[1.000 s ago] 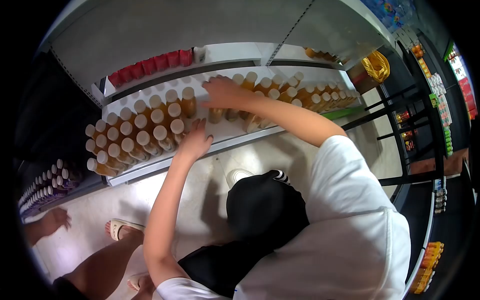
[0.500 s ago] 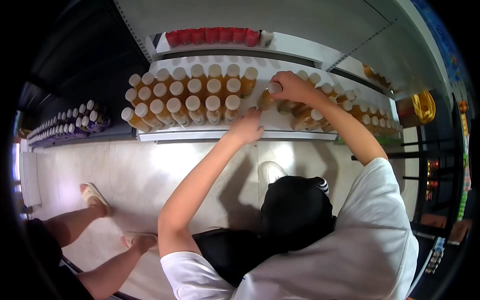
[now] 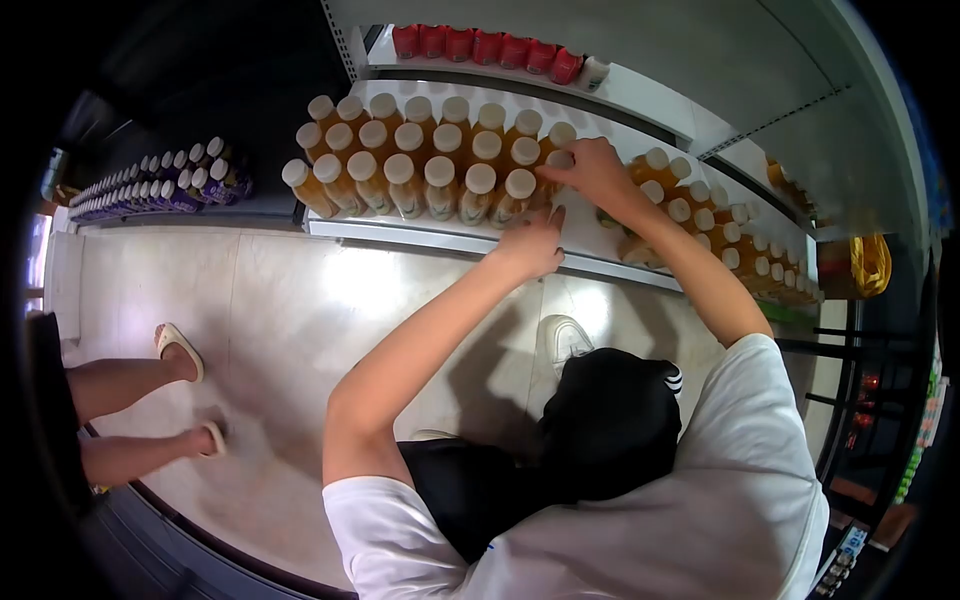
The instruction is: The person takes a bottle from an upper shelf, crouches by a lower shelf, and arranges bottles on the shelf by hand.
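My right hand (image 3: 597, 178) is closed around the top of a bottle of orange-yellow drink (image 3: 560, 160), with thumb and fingers at its white cap. The bottle stands at the right end of the middle row in a block of similar bottles (image 3: 403, 187) on a white shelf (image 3: 420, 240). Lower down, my left hand (image 3: 533, 243) is open at the shelf's front edge. Its fingers reach up beside the end bottle of the front row (image 3: 515, 197); whether they touch glass or plastic is hidden.
More capped yellow bottles (image 3: 700, 215) stand to the right, some behind my right forearm. Red cans (image 3: 487, 47) line the shelf at the back. Dark purple bottles (image 3: 215, 183) fill a shelf at far left. Another person's legs (image 3: 130, 385) are at left on the tiled floor.
My right hand has brought its bottle left, from the gap between the two groups to the end of the left block. My left hand has stayed close below it. The camera view has shifted.
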The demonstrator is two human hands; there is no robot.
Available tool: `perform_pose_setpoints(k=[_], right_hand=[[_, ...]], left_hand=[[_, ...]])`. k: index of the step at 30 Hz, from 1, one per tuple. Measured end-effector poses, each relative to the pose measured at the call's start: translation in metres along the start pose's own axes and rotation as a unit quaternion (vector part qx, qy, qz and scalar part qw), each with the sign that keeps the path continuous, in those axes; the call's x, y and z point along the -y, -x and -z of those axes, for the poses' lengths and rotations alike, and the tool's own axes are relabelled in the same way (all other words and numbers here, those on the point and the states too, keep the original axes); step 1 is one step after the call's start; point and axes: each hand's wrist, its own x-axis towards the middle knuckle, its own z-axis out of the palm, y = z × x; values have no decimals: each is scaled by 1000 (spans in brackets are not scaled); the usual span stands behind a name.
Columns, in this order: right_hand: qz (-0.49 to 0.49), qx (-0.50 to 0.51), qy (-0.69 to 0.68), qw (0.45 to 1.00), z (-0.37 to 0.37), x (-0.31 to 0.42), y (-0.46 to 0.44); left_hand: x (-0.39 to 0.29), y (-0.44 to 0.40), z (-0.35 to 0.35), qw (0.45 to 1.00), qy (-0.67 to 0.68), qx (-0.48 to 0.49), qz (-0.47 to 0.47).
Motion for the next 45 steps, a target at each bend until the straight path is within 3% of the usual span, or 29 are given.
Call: perform_pose_setpoints(k=[6, 8, 9, 11, 15, 17, 24, 28, 30, 31, 33, 34, 35, 37, 39, 41, 42, 45], right_hand=[[-146, 40, -64, 986, 6, 19, 5], [-91, 5, 54, 994, 5, 20, 6], [-90, 7, 55, 994, 2, 12, 5], [22, -28, 36, 999, -2, 1, 5], [-19, 19, -4, 1000, 5, 1, 10], [-40, -7, 49, 998, 3, 3, 9], [-47, -31, 28, 998, 5, 12, 16], [-60, -21, 2, 998, 43, -8, 34], [5, -15, 168, 986, 55, -39, 51], [1, -12, 163, 987, 56, -51, 57], [18, 84, 162, 983, 56, -69, 69], [24, 75, 192, 978, 50, -76, 73], [19, 74, 185, 980, 50, -76, 73], [-99, 74, 194, 973, 55, -68, 70], [-91, 82, 172, 977, 57, -71, 73], [31, 57, 64, 996, 58, -70, 73], [65, 9, 88, 994, 40, -76, 75], [24, 88, 73, 993, 30, -51, 74]], left_hand=[[-5, 1, 4, 1000, -13, 26, 7], [-8, 1, 6, 998, -37, 52, 6], [-8, 0, 2, 998, -36, 52, 7], [-10, -1, -4, 998, -55, 25, -8], [-14, -3, -11, 997, -59, 37, -25], [-15, -4, -11, 993, -69, 98, -15], [-4, 1, -6, 996, -72, 60, -2], [4, -6, -6, 996, -73, 48, 19], [0, -7, -10, 996, -74, 53, 19], [-2, -8, -13, 997, -53, 55, 10], [-4, -13, -24, 997, -39, 67, -2], [-4, -14, -30, 998, -28, 55, -17], [-5, -17, -34, 998, -18, 43, -32], [-8, -17, -35, 998, -29, 38, -44], [-11, -10, -39, 997, -38, 36, -57], [-14, -8, -41, 997, -4, 9, -77], [-13, -8, -44, 997, -6, 10, -77], [-17, -3, -47, 995, -27, -7, -99]])
